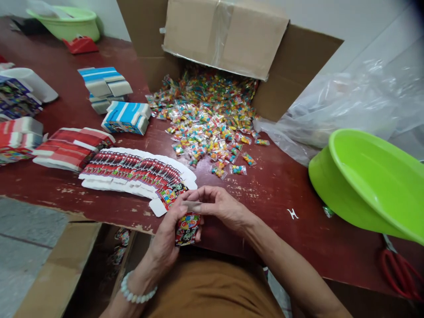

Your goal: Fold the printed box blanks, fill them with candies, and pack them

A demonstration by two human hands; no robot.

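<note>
Between six and seven o'clock in the view, the left hand (168, 229) grasps a red printed carton (186, 230); the right hand (221, 206) pinches its top flap (192, 205). Flattened cartons (132, 170) lie toward nine.

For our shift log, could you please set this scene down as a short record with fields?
Left hand: around a small red box
Right hand: fingers at its top flap
Left side: fanned red cartons, blue-and-white cartons
Ahead: wrapped candies heaped at an open cardboard box
Right side: green basin, red-handled scissors
Surface: worn, dark red table
</note>
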